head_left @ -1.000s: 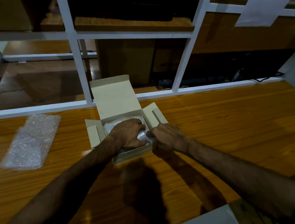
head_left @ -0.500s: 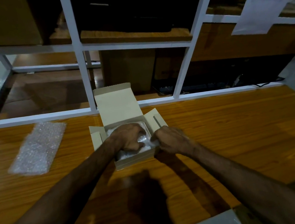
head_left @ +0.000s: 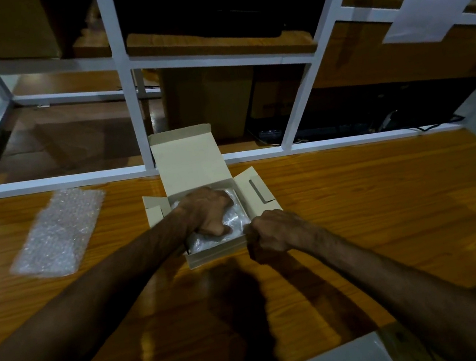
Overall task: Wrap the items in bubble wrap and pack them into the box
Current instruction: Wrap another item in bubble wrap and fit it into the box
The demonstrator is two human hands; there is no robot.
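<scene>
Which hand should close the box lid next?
Probably the left hand. It rests on the wrapped item inside the box, nearest the upright lid. The right hand grips the box's near right corner, steadying it.

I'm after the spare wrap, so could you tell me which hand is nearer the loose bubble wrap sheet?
Left. The left hand is in the box; the right hand is farther from the bubble wrap sheet.

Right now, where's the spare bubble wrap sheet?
In the head view, the spare bubble wrap sheet lies flat on the wooden table, left of the open box and apart from it, just in front of the white shelf frame.
</scene>
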